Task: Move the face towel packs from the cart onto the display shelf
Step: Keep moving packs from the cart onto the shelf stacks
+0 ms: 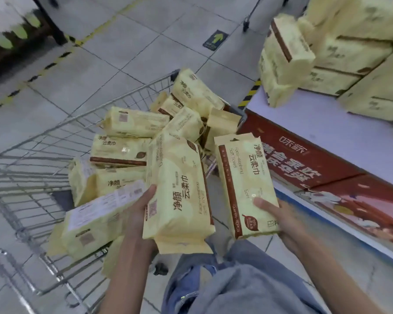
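Note:
Each of my hands holds one pale yellow face towel pack with a brown stripe. My left hand (141, 214) grips a pack (179, 191) from its left side, above the near end of the wire cart (25, 168). My right hand (279, 216) holds another pack (243, 186) from beneath, thumb on its front, between the cart and the display shelf (340, 132). Several more packs (132, 123) lie heaped in the cart. Stacked packs (288, 60) stand on the shelf's white top at the upper right.
The shelf's front carries a red printed banner (304, 164), close to my right. Grey tiled floor (127, 55) with yellow-black tape and a green arrow sticker lies beyond the cart. My legs in blue jeans (236, 277) stand between cart and shelf. Another display sits at upper left.

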`<action>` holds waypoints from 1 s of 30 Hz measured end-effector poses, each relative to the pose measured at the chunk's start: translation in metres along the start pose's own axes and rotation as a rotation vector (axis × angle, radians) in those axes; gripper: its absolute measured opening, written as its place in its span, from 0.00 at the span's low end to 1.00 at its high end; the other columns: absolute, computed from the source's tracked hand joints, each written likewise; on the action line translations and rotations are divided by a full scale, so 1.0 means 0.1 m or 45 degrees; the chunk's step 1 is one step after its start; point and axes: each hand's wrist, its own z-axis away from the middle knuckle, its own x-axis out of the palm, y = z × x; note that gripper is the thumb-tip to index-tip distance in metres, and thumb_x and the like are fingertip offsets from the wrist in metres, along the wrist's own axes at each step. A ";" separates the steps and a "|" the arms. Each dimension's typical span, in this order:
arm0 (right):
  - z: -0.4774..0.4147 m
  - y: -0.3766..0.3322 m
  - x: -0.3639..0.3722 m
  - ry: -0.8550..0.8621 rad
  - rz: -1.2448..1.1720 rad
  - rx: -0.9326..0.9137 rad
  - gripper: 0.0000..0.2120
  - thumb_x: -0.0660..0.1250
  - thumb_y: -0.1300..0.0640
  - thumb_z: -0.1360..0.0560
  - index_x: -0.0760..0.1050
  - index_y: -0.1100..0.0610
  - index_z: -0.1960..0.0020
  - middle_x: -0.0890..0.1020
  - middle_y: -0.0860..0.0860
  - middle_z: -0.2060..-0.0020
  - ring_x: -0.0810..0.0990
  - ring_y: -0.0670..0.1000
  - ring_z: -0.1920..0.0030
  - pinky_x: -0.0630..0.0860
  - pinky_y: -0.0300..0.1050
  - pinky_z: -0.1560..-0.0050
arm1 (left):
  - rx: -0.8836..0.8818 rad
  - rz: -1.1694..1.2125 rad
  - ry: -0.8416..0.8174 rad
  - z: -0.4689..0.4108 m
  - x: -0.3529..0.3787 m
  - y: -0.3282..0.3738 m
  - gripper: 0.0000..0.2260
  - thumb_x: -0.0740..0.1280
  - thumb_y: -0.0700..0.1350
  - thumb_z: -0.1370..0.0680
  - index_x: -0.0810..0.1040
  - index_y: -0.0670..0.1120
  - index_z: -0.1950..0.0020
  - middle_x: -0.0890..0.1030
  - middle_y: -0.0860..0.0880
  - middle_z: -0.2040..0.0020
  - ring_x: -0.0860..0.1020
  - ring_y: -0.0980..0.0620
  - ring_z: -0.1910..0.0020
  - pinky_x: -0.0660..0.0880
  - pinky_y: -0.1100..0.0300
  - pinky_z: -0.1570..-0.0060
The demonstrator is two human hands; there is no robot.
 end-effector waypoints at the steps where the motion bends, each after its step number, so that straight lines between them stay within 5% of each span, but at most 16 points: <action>1: 0.08 0.08 -0.09 0.038 -0.052 -0.015 0.31 0.74 0.51 0.40 0.73 0.58 0.39 0.85 0.57 0.54 0.85 0.57 0.59 0.81 0.46 0.67 | -0.057 -0.018 -0.107 -0.03 0.09 -0.02 0.13 0.73 0.51 0.35 0.87 0.44 0.57 0.85 0.43 0.57 0.84 0.46 0.61 0.80 0.54 0.67; 4: 0.32 0.33 -0.34 0.191 -0.185 -0.031 0.31 0.73 0.50 0.40 0.72 0.57 0.38 0.85 0.57 0.52 0.85 0.58 0.57 0.81 0.47 0.65 | -0.187 -0.132 -0.172 -0.20 0.38 -0.18 0.14 0.66 0.50 0.33 0.87 0.42 0.60 0.85 0.42 0.59 0.84 0.45 0.63 0.80 0.52 0.69; 6: 0.49 0.51 -0.49 0.276 -0.263 -0.028 0.32 0.73 0.50 0.39 0.72 0.59 0.38 0.85 0.58 0.52 0.84 0.59 0.56 0.81 0.48 0.64 | -0.279 -0.245 -0.263 -0.28 0.60 -0.27 0.15 0.73 0.49 0.38 0.86 0.41 0.57 0.85 0.41 0.57 0.84 0.43 0.61 0.81 0.50 0.67; 10: 0.91 0.94 -0.74 0.419 -0.460 -0.089 0.29 0.72 0.51 0.38 0.73 0.60 0.40 0.85 0.58 0.54 0.85 0.58 0.58 0.81 0.47 0.65 | -0.429 -0.424 -0.407 -0.32 1.00 -0.61 0.32 0.85 0.47 0.57 0.86 0.41 0.55 0.85 0.40 0.57 0.84 0.43 0.62 0.81 0.49 0.66; 18: 1.79 2.02 -1.03 0.649 -0.816 -0.120 0.27 0.72 0.52 0.37 0.73 0.61 0.40 0.84 0.60 0.53 0.84 0.59 0.57 0.81 0.49 0.62 | -0.686 -0.655 -0.668 0.18 1.48 -1.71 0.29 0.85 0.48 0.58 0.86 0.41 0.59 0.85 0.42 0.62 0.84 0.44 0.67 0.79 0.53 0.72; 30: 2.38 2.93 -1.33 0.840 -1.149 -0.156 0.29 0.76 0.51 0.36 0.75 0.60 0.39 0.84 0.60 0.52 0.85 0.59 0.56 0.80 0.46 0.64 | -0.950 -0.826 -0.668 0.63 1.52 -2.68 0.28 0.85 0.47 0.57 0.86 0.42 0.60 0.85 0.43 0.60 0.84 0.45 0.64 0.80 0.52 0.69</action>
